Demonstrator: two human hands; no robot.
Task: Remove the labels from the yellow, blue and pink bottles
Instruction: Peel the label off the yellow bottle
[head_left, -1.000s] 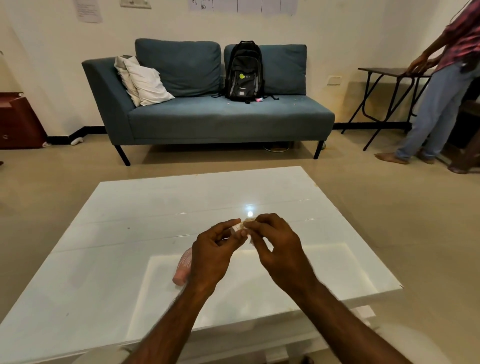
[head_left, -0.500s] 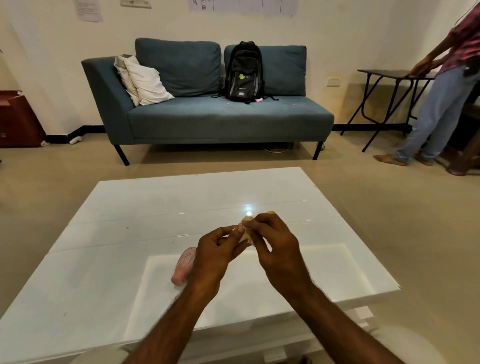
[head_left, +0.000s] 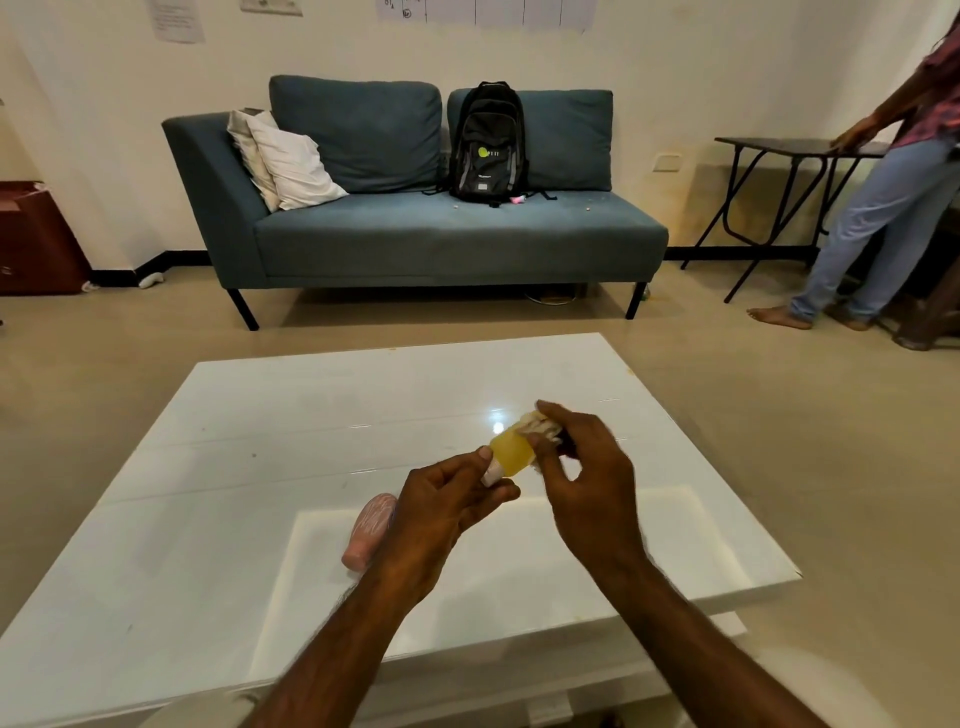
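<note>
Far left: a red-brown cabinet (head_left: 36, 234) at the wall; next, a blue sofa (head_left: 415, 239) carrying white pillows (head_left: 291, 161) and an upright black backpack (head_left: 488, 143). Foreground: a white table (head_left: 234, 467); a pink bottle (head_left: 370, 530) lies on its side on it, just left of the left wrist. Left hand (head_left: 441, 514): fingers curled, pinching the white cap end of the yellow bottle (head_left: 511, 452); the bottle is held tilted above the table, between both hands; its visible middle is bare yellow. Right hand (head_left: 587, 478): fingers curled round the pale, crumpled label (head_left: 540, 423) at the bottle's upper end; this area is blurred. Far right: a dark folding table (head_left: 795, 148); a person (head_left: 883, 208) stands with one hand on it.
</note>
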